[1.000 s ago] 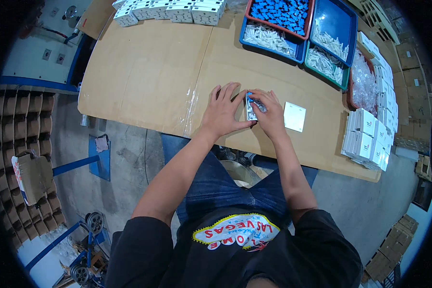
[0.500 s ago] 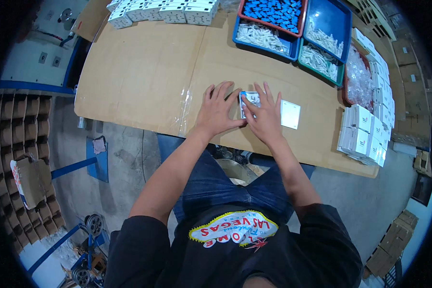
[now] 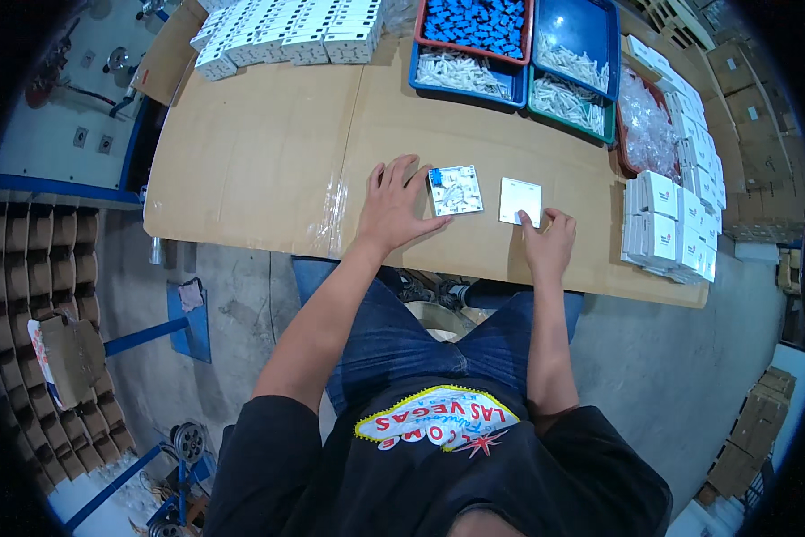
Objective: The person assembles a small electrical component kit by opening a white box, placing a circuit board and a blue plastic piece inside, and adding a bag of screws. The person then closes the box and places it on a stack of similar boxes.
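A shallow white square box (image 3: 465, 204) lies open side up on the cardboard-covered table, with a blue terminal block (image 3: 435, 177) in its upper left corner and small white parts inside. Just left of it rests my left hand (image 3: 391, 206), fingers spread, the thumb reaching below the box's lower edge. To the right lies a flat white square cover (image 3: 519, 195), apart from the box. My right hand (image 3: 550, 243) has its thumb tip at the cover's lower edge; the bent fingers stay to the right, apart from the thumb.
Trays at the far right hold blue blocks (image 3: 474, 25) and white plastic pieces (image 3: 465, 73). Clear plastic bags (image 3: 646, 125) fill a red tray. Stacked white covers (image 3: 666, 224) stand near the right edge, rows of white boxes (image 3: 286, 31) at the far left.
My right hand has left the white box and moved right and nearer to the cover. My left hand has drawn slightly left, so the box's inside shows. The view has shifted a little.
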Action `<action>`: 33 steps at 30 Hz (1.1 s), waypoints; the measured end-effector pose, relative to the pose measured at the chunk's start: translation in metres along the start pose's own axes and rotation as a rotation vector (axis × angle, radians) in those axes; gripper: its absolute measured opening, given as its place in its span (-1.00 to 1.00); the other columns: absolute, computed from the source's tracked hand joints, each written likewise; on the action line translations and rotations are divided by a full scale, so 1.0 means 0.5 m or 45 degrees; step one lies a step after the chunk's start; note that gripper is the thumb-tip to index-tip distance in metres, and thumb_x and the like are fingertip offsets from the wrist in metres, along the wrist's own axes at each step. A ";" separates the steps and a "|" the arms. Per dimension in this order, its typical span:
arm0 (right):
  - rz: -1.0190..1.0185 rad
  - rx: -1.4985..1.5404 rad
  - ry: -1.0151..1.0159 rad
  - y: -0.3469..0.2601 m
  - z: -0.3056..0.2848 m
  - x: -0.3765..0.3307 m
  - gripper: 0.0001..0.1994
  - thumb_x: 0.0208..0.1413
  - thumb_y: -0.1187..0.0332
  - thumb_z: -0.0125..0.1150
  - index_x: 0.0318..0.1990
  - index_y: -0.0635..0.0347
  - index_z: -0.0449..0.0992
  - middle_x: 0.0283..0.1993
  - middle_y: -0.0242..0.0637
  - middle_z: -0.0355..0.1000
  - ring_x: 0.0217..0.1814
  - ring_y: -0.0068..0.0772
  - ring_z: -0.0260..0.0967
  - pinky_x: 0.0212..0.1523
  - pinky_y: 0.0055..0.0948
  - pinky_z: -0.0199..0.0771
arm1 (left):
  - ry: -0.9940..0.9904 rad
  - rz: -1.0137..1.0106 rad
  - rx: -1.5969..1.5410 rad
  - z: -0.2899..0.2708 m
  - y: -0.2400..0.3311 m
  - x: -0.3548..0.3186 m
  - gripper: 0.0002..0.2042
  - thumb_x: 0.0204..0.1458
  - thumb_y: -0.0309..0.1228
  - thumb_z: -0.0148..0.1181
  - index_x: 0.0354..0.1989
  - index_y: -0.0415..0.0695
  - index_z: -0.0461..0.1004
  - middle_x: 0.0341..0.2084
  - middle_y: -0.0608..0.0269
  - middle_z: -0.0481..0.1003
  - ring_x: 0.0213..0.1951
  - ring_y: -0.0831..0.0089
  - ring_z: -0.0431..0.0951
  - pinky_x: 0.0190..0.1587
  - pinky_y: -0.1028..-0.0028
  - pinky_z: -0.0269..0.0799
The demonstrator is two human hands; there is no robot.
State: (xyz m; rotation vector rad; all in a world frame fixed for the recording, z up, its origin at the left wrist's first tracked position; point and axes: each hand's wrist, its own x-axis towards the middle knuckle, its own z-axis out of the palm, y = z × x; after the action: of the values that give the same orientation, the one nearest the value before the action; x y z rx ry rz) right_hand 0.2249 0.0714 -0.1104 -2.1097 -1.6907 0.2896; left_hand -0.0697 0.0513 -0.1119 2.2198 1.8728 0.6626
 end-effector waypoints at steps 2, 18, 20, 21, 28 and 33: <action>-0.026 0.038 -0.017 -0.004 0.003 -0.002 -0.37 -0.03 0.02 0.57 0.04 0.31 0.49 0.09 -0.01 0.40 0.21 0.06 0.35 0.22 -0.06 0.37 | 0.003 0.006 0.000 -0.007 -0.001 0.001 -0.10 -0.11 0.35 0.31 0.29 -0.07 0.41 0.31 0.08 0.27 0.43 0.19 0.16 0.49 -0.04 -0.08; 0.449 1.981 -0.303 0.055 -0.063 -0.004 -0.63 0.18 0.52 0.34 0.12 0.19 0.42 -0.02 -0.16 0.54 -0.04 -0.34 0.57 -0.04 -0.43 0.59 | 0.180 -0.432 -1.699 0.030 0.019 -0.032 -0.40 0.27 -0.28 0.22 0.42 -0.28 0.26 0.14 0.07 0.52 0.17 0.23 0.54 0.32 0.29 0.37; 0.594 2.271 -0.353 0.068 -0.075 -0.020 -0.62 0.22 0.39 0.34 0.15 0.20 0.43 -0.01 -0.20 0.53 0.01 -0.31 0.55 0.09 -0.31 0.60 | 0.177 -0.614 -2.259 0.007 0.073 -0.049 -0.38 0.30 -0.15 0.14 0.44 -0.25 0.24 0.17 0.03 0.50 0.19 0.19 0.53 0.31 0.25 0.41; 0.667 2.414 -0.380 0.073 -0.078 -0.026 -0.61 0.24 0.33 0.34 0.16 0.20 0.43 0.00 -0.23 0.53 0.04 -0.30 0.54 0.16 -0.25 0.60 | 0.179 -0.709 -2.539 -0.010 0.103 -0.051 -0.37 0.32 -0.09 0.10 0.44 -0.23 0.23 0.18 0.01 0.49 0.20 0.18 0.53 0.31 0.23 0.42; 0.482 2.671 -0.957 0.001 -0.110 -0.064 -0.42 0.50 0.10 -0.17 0.47 0.33 0.12 0.44 0.18 0.23 0.49 0.24 0.21 0.45 0.00 0.32 | -0.246 -0.809 -2.971 -0.043 0.178 -0.080 -0.33 0.35 0.22 -0.23 0.48 0.07 0.22 0.12 0.00 0.50 0.09 0.04 0.57 0.15 -0.06 0.51; 0.339 2.742 -1.065 -0.037 -0.128 -0.064 -0.43 0.53 0.03 -0.31 0.53 0.11 0.07 0.49 0.23 0.15 0.52 0.30 0.14 0.47 0.09 0.26 | -0.447 -0.786 -3.082 -0.053 0.197 -0.096 -0.29 0.36 0.26 -0.28 0.50 0.03 0.19 0.16 -0.09 0.50 0.08 0.05 0.59 0.14 -0.01 0.51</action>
State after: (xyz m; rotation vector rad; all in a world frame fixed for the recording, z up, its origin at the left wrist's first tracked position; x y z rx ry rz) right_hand 0.2276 0.0313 -0.0482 -0.3654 -0.3416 1.9942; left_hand 0.0013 -0.0192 -0.0601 0.0744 0.3184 1.1061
